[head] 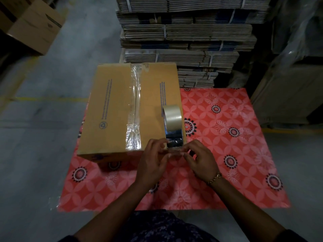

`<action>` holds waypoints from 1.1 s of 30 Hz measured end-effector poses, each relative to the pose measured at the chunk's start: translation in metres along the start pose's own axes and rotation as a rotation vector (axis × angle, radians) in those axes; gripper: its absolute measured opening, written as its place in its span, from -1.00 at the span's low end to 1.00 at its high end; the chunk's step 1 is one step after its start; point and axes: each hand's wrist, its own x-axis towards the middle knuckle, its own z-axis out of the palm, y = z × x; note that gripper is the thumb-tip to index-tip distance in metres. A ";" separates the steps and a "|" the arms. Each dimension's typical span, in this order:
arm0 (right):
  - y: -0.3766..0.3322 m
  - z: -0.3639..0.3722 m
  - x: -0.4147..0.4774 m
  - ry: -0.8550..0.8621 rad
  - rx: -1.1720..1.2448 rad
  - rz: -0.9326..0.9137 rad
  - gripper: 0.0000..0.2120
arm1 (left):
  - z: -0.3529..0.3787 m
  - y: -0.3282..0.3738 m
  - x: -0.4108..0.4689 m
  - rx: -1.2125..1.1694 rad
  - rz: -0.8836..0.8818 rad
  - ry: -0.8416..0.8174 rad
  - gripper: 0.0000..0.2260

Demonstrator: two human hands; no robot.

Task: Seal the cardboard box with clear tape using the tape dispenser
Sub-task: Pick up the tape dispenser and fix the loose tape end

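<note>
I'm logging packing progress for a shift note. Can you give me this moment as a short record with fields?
box: cardboard box closed, on the red floral table cover
seam: clear tape strip runs along the centre seam
tape dispenser: stands on the box's right side, near the front edge
left hand: fingers at the dispenser's front end
right hand: fingers at the same tape end
background: bundled flat cardboard stacks behind the table

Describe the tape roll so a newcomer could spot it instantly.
Find the red floral-patterned table cover, then the brown cardboard box lying on its left part. Near the box's right front edge stands the glossy roll of clear tape on its dispenser, just beyond both hands; it is the only shiny round object there.
</note>
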 end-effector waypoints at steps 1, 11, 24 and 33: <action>0.000 0.000 0.000 -0.002 -0.008 -0.003 -0.94 | 0.000 0.000 -0.002 -0.008 -0.002 -0.003 -0.63; 0.001 -0.001 0.001 -0.006 0.006 -0.006 -0.89 | 0.007 -0.002 -0.006 -0.142 -0.042 0.037 -0.92; 0.002 -0.004 0.000 -0.049 0.344 0.236 -0.64 | 0.003 -0.003 0.006 -0.395 -0.369 -0.077 -0.89; -0.002 -0.005 0.005 -0.099 0.321 0.267 -0.95 | 0.000 0.002 0.011 -0.416 -0.459 -0.112 -0.85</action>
